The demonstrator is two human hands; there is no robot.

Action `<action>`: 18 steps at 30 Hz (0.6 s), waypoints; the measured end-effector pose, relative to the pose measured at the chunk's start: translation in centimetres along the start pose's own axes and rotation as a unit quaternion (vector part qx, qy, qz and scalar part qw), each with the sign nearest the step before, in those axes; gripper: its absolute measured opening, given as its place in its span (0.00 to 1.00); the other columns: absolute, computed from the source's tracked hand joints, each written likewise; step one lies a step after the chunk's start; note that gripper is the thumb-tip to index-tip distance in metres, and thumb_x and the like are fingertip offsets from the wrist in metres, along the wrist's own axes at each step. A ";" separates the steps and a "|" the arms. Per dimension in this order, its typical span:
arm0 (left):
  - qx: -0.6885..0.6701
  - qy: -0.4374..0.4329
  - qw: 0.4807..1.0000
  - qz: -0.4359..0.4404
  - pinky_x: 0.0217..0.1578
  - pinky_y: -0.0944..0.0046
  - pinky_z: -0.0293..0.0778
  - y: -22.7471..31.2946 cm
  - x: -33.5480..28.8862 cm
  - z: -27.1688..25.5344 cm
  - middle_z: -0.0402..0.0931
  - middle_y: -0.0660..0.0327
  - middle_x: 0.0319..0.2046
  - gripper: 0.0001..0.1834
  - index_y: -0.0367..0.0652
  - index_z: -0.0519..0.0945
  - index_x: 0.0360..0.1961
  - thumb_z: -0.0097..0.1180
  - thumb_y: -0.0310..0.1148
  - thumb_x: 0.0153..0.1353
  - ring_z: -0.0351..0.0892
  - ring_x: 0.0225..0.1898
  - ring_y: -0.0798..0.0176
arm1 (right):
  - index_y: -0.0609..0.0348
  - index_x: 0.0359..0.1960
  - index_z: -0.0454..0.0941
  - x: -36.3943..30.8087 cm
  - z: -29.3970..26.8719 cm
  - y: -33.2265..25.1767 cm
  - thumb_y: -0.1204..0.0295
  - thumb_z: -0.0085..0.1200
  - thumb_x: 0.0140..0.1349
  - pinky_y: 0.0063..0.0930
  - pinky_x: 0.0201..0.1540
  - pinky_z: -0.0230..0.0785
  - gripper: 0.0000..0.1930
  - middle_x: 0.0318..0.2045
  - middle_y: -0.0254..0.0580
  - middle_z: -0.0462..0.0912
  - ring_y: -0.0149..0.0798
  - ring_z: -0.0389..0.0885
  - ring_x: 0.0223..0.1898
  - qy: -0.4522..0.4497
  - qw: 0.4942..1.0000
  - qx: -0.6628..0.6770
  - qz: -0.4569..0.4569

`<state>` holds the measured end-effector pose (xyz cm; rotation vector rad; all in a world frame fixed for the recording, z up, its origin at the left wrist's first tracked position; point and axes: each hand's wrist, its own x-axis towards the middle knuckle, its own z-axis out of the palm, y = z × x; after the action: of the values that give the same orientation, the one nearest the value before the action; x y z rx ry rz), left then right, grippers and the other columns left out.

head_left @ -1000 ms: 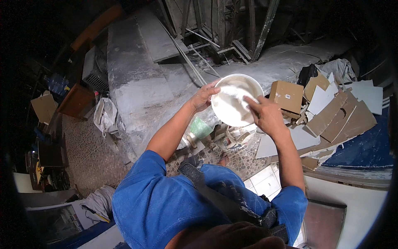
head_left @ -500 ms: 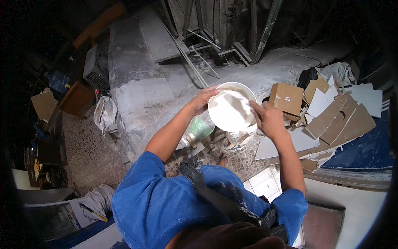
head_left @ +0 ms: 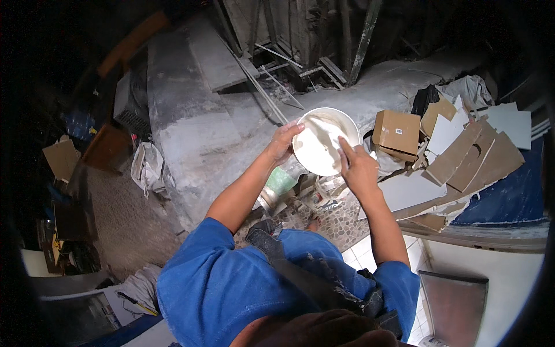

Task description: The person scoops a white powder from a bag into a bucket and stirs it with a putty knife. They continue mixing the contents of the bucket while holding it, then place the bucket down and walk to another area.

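Observation:
A round white bucket point(head_left: 351, 122) is held up in front of me, tilted so its inside shows. White material point(head_left: 314, 151), powder or paste, lies in it with a grey shadowed band across. My left hand point(head_left: 283, 142) grips the bucket's left side, its thumb over the rim. My right hand point(head_left: 359, 168) reaches over the right rim, with the index finger pointing in toward the white material. Its other fingers are curled, and whatever they may hold is hidden. Below the bucket, a green translucent bag or wrap point(head_left: 280, 181) lies beside partly hidden whitish containers point(head_left: 330, 191).
On the right are a cardboard box point(head_left: 398, 133), broken board pieces point(head_left: 462, 159) and a black bag point(head_left: 425, 98). A grey dusty slab point(head_left: 193, 133) spreads ahead, with long thin strips point(head_left: 254, 84) on it. To the left sits a white sack point(head_left: 147, 168). Pebble-patterned flooring point(head_left: 347, 222) lies below.
My right hand has shifted left and slightly down across the bucket's opening. The bucket has risen slightly and tilted differently, showing more of its inner wall. My left hand keeps its grip.

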<state>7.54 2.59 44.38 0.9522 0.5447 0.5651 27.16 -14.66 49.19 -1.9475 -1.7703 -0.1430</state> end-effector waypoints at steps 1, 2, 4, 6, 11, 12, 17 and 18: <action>-0.008 0.008 1.000 0.009 0.60 0.58 0.76 0.1 0.0 0.2 0.79 0.54 0.57 0.32 0.38 0.71 0.67 0.57 0.46 0.68 0.81 0.56 0.59 | 0.47 0.63 0.79 -0.2 0.0 0.3 0.65 0.57 0.67 0.47 0.29 0.76 0.22 0.29 0.54 0.80 0.54 0.83 0.26 -0.002 0.999 -0.015 0.040; -0.017 0.016 1.000 0.017 0.60 0.58 0.76 0.2 -0.2 0.3 0.80 0.54 0.57 0.32 0.38 0.71 0.67 0.57 0.46 0.68 0.82 0.56 0.59 | 0.47 0.63 0.79 -0.5 0.0 0.5 0.64 0.56 0.68 0.48 0.29 0.76 0.22 0.29 0.54 0.81 0.55 0.83 0.26 -0.004 0.996 -0.029 0.080; -0.033 0.020 0.999 0.036 0.60 0.57 0.77 -0.3 -0.2 0.3 0.80 0.55 0.57 0.32 0.38 0.70 0.67 0.57 0.47 0.68 0.82 0.56 0.59 | 0.48 0.63 0.79 -1.0 0.2 0.7 0.61 0.53 0.71 0.49 0.28 0.76 0.20 0.29 0.56 0.82 0.56 0.83 0.25 0.006 0.992 -0.050 0.119; -0.039 0.008 0.998 0.053 0.60 0.57 0.77 -0.7 0.1 0.6 0.79 0.55 0.57 0.33 0.38 0.69 0.68 0.57 0.47 0.68 0.81 0.56 0.59 | 0.50 0.63 0.79 -1.5 0.6 -0.1 0.62 0.53 0.71 0.49 0.30 0.76 0.20 0.28 0.56 0.82 0.56 0.84 0.26 0.006 0.986 -0.038 0.161; -0.075 0.001 0.995 0.063 0.56 0.57 0.80 -2.1 0.5 1.3 0.77 0.56 0.57 0.36 0.43 0.64 0.71 0.62 0.36 0.64 0.81 0.56 0.62 | 0.54 0.59 0.81 -0.4 1.6 -2.2 0.63 0.54 0.71 0.48 0.37 0.77 0.19 0.31 0.58 0.84 0.59 0.84 0.32 0.015 0.986 0.119 0.113; -0.103 -0.002 0.993 0.065 0.56 0.57 0.80 -2.1 1.0 0.6 0.77 0.56 0.58 0.37 0.43 0.63 0.72 0.63 0.36 0.64 0.80 0.56 0.62 | 0.55 0.58 0.82 -0.6 1.1 -2.3 0.64 0.54 0.70 0.47 0.39 0.77 0.18 0.32 0.58 0.85 0.60 0.84 0.34 -0.034 0.980 0.176 0.087; -0.095 0.021 0.990 0.102 0.58 0.58 0.79 -0.1 0.6 -0.3 0.77 0.56 0.58 0.39 0.38 0.63 0.70 0.67 0.31 0.60 0.80 0.57 0.61 | 0.58 0.60 0.81 -3.2 -0.8 1.4 0.68 0.55 0.72 0.39 0.57 0.75 0.18 0.50 0.61 0.86 0.50 0.86 0.53 -0.017 0.947 0.276 0.164; -0.033 0.038 0.990 0.133 0.58 0.58 0.79 -0.8 0.8 -0.8 0.77 0.56 0.58 0.41 0.36 0.62 0.70 0.69 0.29 0.58 0.80 0.57 0.61 | 0.61 0.62 0.78 -3.1 -1.5 2.0 0.69 0.54 0.72 0.37 0.59 0.73 0.19 0.55 0.60 0.83 0.48 0.84 0.56 0.054 0.949 0.263 0.163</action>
<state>7.76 3.21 43.16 0.9491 0.4664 0.8577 28.96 -18.11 48.66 -1.7571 -1.2280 0.3020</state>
